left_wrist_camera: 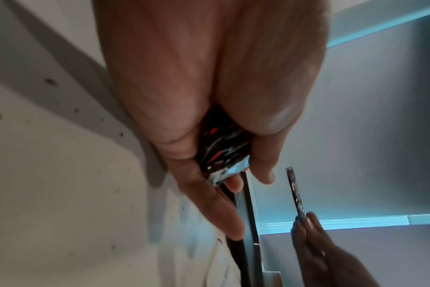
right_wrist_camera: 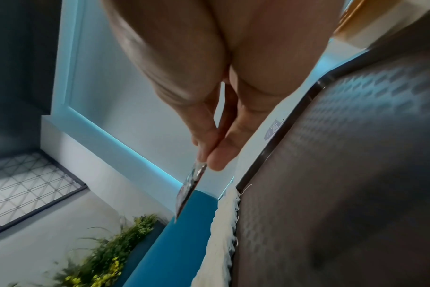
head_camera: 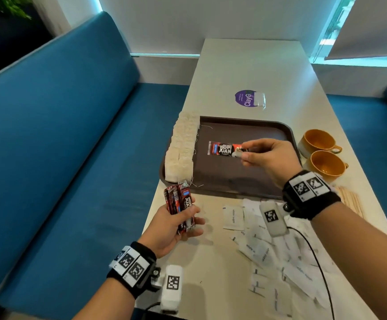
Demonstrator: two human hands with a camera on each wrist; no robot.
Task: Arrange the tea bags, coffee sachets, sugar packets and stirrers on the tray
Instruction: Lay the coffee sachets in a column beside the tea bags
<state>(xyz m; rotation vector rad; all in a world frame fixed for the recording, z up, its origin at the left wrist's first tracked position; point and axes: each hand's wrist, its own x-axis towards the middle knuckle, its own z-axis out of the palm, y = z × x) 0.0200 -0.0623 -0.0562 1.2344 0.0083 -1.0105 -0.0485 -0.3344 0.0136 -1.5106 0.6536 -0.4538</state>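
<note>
Your right hand [head_camera: 265, 158] pinches one sachet [head_camera: 224, 148] above the tray [head_camera: 245, 181] while your left hand [head_camera: 175, 224] grips the bundle [head_camera: 179, 202], which could slip out.

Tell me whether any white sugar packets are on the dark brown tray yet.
No: the white sugar packets all lie on the table in front of the dark brown tray.

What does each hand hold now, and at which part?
The right hand pinches one coffee sachet by its right end, above the tray. The left hand grips a bundle of sachets around its lower half.
</note>
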